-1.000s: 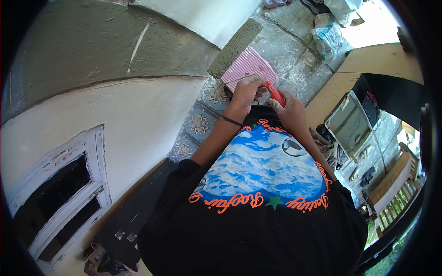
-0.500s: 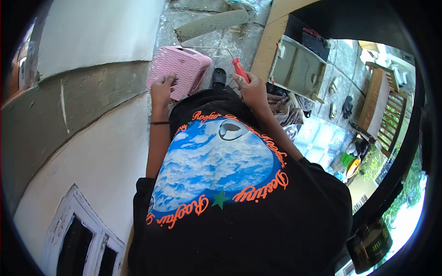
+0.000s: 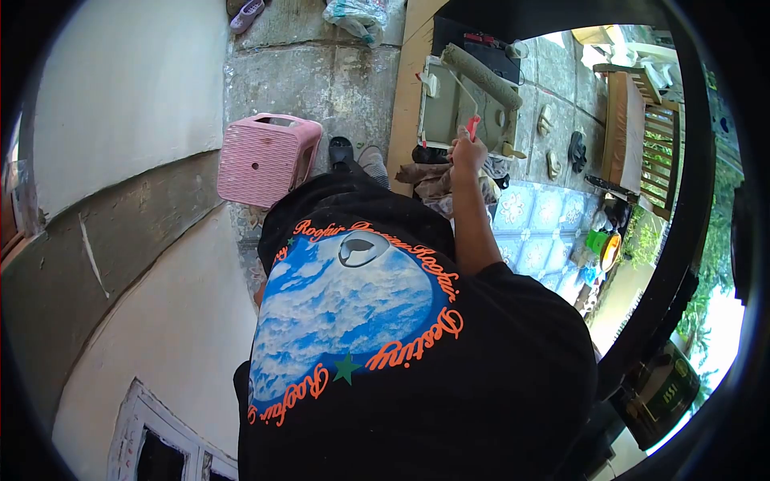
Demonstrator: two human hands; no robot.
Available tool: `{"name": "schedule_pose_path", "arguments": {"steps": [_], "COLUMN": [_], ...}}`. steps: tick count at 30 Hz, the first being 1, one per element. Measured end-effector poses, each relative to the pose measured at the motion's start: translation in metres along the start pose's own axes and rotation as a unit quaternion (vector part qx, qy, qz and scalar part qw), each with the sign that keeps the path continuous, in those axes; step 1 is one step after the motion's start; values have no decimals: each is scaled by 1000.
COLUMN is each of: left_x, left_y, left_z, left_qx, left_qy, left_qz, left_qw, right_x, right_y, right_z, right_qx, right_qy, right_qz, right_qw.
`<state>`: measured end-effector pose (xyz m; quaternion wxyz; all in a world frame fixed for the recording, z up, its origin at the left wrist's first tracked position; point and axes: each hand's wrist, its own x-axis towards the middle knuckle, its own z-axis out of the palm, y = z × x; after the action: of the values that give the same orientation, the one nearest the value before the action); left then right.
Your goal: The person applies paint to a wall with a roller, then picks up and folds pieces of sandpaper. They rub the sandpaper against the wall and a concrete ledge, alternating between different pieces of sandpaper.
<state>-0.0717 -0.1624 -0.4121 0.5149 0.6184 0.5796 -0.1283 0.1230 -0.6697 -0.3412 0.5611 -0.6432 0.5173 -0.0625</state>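
My right hand (image 3: pixel 467 151) is wrapped round the red handle of a paint roller (image 3: pixel 483 77). The roller's long grey-coated sleeve lies across the top of a paint tray (image 3: pixel 443 115), overlapping its far and right edges in this view. Grey-green paint coats the inside of the tray. Crumpled brown cloth (image 3: pixel 431 181) is bunched just below the tray, near my wrist. My left hand is hidden beside my body; only a sliver of that arm shows at the shirt's left edge.
A pink plastic stool (image 3: pixel 258 164) stands to my left, by the wall with its dark painted band (image 3: pixel 128 204). My feet in sandals (image 3: pixel 341 151) are between stool and cloth. Loose slippers (image 3: pixel 553 164) lie right of the tray, before a wooden bench (image 3: pixel 630 132). A plastic bag (image 3: pixel 357 18) sits ahead.
My right hand has carried the roller rightward, from over the floor beyond the stool to over the tray. My left hand has dropped out of sight from beside the stool. The view has shifted right.
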Motion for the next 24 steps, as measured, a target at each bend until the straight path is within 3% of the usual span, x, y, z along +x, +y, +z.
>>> {"name": "schedule_pose_path", "arguments": {"steps": [2, 4, 5, 8, 10, 20, 24], "left_x": [-11, -14, -16, -24, -25, -21, -9], "left_y": [-3, -3, -4, -19, -25, -50, -112], "left_z": [-5, -4, -4, -4, -4, -19, -21], "left_qx": [2, 1, 2, 4, 9, 7, -97], "left_qy": [2, 4, 5, 4, 1, 3, 18], "left_qz": [-11, -17, -21, -40, -45, -66, -97], "left_qw": [1000, 1000, 1000, 999, 999, 998, 990], "right_x": [66, 80, 92, 127, 125, 130, 106], "right_y": [26, 1, -6, -36, -77, -129, -145], "right_z": [-32, -67, -88, -131, -126, -40, -16], "right_qx": [-137, -287, -355, -575, -644, -711, -734], "right_qy": [30, 44, 43, 31, -5, -122, -136], "right_qz": [-16, -9, -51, -152, -103, -172, -159], "right_qw": [990, 957, 933, 803, 758, 670, 646]}}
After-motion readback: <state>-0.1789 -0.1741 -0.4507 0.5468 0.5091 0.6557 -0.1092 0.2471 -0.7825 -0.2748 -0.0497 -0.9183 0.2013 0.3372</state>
